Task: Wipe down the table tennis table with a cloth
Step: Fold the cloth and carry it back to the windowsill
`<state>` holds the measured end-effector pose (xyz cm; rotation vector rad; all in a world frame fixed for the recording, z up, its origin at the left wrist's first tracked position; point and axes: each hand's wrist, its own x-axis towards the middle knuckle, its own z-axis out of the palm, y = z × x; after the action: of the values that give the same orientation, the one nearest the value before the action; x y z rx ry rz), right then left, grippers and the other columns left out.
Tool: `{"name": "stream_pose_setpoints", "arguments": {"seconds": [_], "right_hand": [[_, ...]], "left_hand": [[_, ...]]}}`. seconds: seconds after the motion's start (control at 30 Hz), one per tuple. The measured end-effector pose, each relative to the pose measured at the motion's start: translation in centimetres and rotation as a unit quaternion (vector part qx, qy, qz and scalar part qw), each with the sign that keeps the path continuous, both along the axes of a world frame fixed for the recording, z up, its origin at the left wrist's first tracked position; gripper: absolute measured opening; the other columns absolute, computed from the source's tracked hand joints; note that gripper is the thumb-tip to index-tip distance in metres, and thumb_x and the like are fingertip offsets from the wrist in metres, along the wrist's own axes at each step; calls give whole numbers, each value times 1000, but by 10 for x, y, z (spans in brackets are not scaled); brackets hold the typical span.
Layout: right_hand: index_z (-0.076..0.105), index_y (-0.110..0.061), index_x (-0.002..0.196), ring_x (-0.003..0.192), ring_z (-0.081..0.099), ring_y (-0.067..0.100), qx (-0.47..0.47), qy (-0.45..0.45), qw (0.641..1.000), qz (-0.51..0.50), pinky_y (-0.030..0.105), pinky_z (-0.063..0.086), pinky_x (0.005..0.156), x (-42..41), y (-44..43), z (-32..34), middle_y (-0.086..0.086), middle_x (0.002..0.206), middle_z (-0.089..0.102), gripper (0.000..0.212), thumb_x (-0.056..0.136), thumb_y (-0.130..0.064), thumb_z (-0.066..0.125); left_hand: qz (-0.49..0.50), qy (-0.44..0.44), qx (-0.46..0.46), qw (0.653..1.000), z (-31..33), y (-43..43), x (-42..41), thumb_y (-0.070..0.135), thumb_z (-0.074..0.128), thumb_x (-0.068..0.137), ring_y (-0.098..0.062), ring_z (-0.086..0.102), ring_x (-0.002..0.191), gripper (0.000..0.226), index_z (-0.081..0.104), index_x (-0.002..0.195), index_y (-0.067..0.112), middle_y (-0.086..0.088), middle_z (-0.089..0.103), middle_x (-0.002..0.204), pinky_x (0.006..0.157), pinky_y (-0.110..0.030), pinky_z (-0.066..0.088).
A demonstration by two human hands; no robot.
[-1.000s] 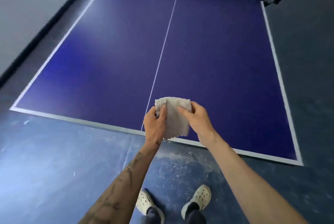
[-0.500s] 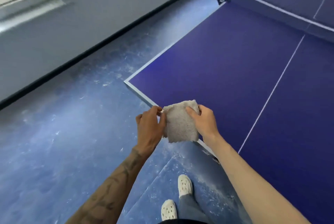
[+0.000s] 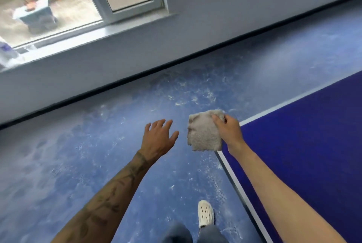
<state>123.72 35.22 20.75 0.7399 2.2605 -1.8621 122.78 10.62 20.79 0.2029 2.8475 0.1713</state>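
A folded grey-white cloth (image 3: 203, 133) hangs in the air just off the near left corner of the blue table tennis table (image 3: 305, 135), whose white edge line runs along the corner. My right hand (image 3: 228, 130) pinches the cloth at its upper right edge, thumb on the front. My left hand (image 3: 158, 138) is to the left of the cloth, apart from it, with fingers spread over the floor and holding nothing. Only the corner part of the table shows, at the right of the view.
The blue floor (image 3: 98, 154) is scuffed with white marks. A grey wall with a black skirting strip (image 3: 176, 60) and a window (image 3: 82, 1) stands ahead. One white shoe (image 3: 205, 214) shows at the bottom, close to the table's edge.
My left hand has let go of the cloth and spread open to the left. The view has swung left, from the table top to its corner, the floor and the window wall.
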Motion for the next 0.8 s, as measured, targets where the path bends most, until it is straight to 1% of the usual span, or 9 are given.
{"name": "stream_pose_setpoints", "arguments": {"seconds": [0.07, 0.17, 0.23, 0.3, 0.43, 0.57, 0.6, 0.7, 0.8], "right_hand": [[70, -12, 96, 90, 68, 24, 5, 3, 1000, 28, 42, 55, 71, -55, -16, 3, 9, 97, 72, 27, 103, -37, 65], [68, -10, 92, 77, 65, 14, 7, 7, 998, 62, 29, 49, 59, -140, -40, 2, 4, 88, 70, 28, 104, -36, 65], [67, -11, 90, 64, 64, 2, 12, 8, 997, 73, 18, 45, 47, -195, -57, 0, 0, 81, 68, 27, 104, -35, 65], [67, -12, 89, 59, 62, -2, 15, 14, 997, 74, 14, 43, 45, -250, -73, -1, -4, 78, 68, 26, 103, -34, 66], [69, -12, 91, 57, 62, -7, 26, 11, 997, 74, 16, 47, 48, -355, -101, 3, -6, 80, 71, 25, 102, -35, 67], [71, -12, 91, 57, 63, -6, 32, 23, 997, 62, 16, 48, 50, -456, -119, 18, -14, 70, 73, 23, 102, -32, 68], [71, -11, 92, 61, 64, -2, 33, 24, 998, 57, 19, 50, 55, -481, -122, 23, -12, 74, 73, 25, 102, -33, 68], [70, -3, 99, 78, 67, 15, 16, 23, 998, 49, 35, 53, 73, -556, -126, 28, 4, 89, 75, 31, 101, -33, 68], [70, -2, 98, 80, 66, 17, 3, 30, 998, 52, 35, 51, 74, -637, -126, 24, 3, 89, 74, 29, 102, -30, 68]], "left_hand": [[31, -3, -4, 1000, 12, -25, -47, 61, 36, 107, -24, 40, 150, 63, 39, 161, 27, -4, 46, 162, 126, -46, 19], [74, -6, -10, 997, 22, -61, -116, 61, 37, 107, -26, 48, 143, 62, 45, 157, 25, -5, 52, 156, 122, -45, 25], [97, -12, -13, 995, 21, -84, -164, 60, 38, 107, -27, 51, 140, 61, 46, 156, 24, -6, 55, 153, 119, -44, 27], [106, -22, -14, 994, 16, -104, -217, 58, 40, 107, -29, 52, 138, 60, 47, 155, 23, -8, 56, 151, 118, -44, 29], [117, -35, -4, 992, 13, -138, -320, 58, 40, 107, -29, 53, 134, 58, 50, 151, 22, -9, 58, 146, 115, -44, 31], [112, -40, -5, 993, 22, -160, -424, 59, 39, 107, -30, 53, 133, 59, 51, 151, 22, -9, 58, 144, 114, -43, 31], [111, -43, -7, 993, 26, -163, -450, 59, 39, 107, -30, 53, 133, 59, 51, 151, 21, -10, 57, 144, 113, -43, 31], [110, -34, -10, 993, 31, -170, -525, 60, 39, 107, -30, 53, 134, 59, 50, 151, 22, -10, 57, 145, 114, -43, 31], [121, -31, -11, 992, 30, -171, -600, 60, 39, 107, -30, 51, 136, 60, 48, 153, 24, -8, 57, 146, 115, -43, 31]]}}
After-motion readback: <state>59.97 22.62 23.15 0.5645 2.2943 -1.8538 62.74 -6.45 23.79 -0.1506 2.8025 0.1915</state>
